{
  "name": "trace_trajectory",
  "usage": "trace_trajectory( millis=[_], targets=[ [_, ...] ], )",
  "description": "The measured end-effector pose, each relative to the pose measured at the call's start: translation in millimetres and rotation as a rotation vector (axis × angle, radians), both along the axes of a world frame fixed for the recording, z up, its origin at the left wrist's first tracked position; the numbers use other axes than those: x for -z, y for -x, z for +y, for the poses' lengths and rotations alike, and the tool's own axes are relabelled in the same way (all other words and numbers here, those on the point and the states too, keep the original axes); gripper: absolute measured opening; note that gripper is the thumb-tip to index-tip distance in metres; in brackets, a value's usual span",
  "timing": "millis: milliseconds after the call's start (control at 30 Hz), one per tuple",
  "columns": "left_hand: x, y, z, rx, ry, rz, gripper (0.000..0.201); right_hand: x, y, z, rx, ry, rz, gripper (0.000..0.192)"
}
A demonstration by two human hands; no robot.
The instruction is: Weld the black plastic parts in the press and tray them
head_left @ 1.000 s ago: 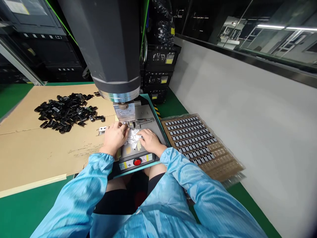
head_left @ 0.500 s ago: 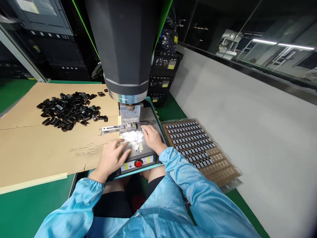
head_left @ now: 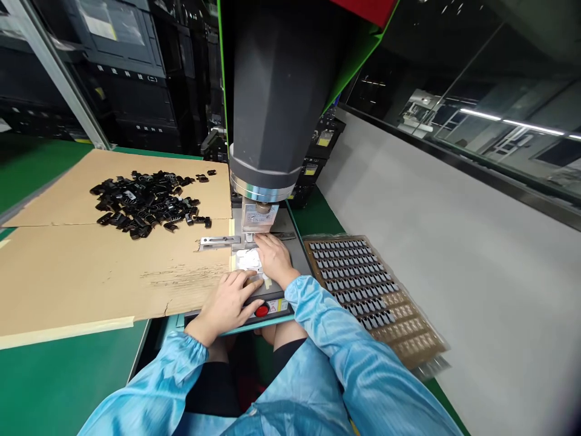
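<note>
White parts (head_left: 248,259) lie in a small heap on the machine's grey base plate (head_left: 295,254), between the two hands and just below the press head (head_left: 259,213). Right hand (head_left: 274,257) rests fingers-down at the heap's far-right edge; whether its grip encloses a part cannot be told. Left hand (head_left: 231,303), nearer the body, lies flat and empty beside the red button (head_left: 261,311).

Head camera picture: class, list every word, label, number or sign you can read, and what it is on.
No text is legible.
Front panel strip beside the red button: yellow warning label, too small to read.
White label on the press head block: blurred.
Yellow tags on the black crates: blurred.
White marks on the dark cabinets: unreadable.
</note>
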State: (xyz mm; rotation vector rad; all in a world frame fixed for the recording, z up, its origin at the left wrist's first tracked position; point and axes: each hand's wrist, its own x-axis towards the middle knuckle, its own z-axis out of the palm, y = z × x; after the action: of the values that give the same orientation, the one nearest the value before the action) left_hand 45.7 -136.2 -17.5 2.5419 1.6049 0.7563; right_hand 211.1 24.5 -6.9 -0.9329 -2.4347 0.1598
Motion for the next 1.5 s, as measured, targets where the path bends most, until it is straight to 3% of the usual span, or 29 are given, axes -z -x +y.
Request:
trace_trajectory(
  millis=[233,367,500,600,800,1000,1100,1200,1500],
  targets=[
    [-0.7,-1.7,-2.9,-0.016,-0.002,-0.083,0.044,-6.9,-10.2,-0.2,-0.05,0.081,0.001,0.055],
    [-1.5,39.1,15.1,-0.218,-0.078,-0.219,0.042,-3.2,-34.1,-19.2,-0.012,0.048,0.19,0.05],
    [-12.0,113.9,68.0,-0.536,-0.084,-0.18,0.051,8.7,-58.8,-38.5,0.059,-0.011,0.287,0.044],
    [-24.3,153.6,120.3,-0.642,0.032,-0.052,0.061,12.1,-62.9,-44.4,0.073,-0.023,0.295,0.042],
    [-35.0,173.2,204.7,-0.722,0.293,0.217,0.085,7.6,-59.5,-46.2,0.08,-0.013,0.252,0.043],
    [-31.8,205.2,238.0,-0.733,0.412,0.296,0.077,5.4,-62.7,-45.6,0.089,0.004,0.237,0.042],
    [-32.0,222.0,234.2,-0.728,0.458,0.253,0.069,4.9,-62.6,-43.8,0.073,0.014,0.243,0.04],
    [-31.7,229.3,211.6,-0.708,0.442,0.271,0.069,5.2,-61.8,-42.2,0.076,0.024,0.246,0.038],
    [-18.4,207.7,79.8,-0.634,0.307,0.25,0.053,10.1,-57.6,-41.5,0.08,-0.003,0.266,0.032]
  ],
)
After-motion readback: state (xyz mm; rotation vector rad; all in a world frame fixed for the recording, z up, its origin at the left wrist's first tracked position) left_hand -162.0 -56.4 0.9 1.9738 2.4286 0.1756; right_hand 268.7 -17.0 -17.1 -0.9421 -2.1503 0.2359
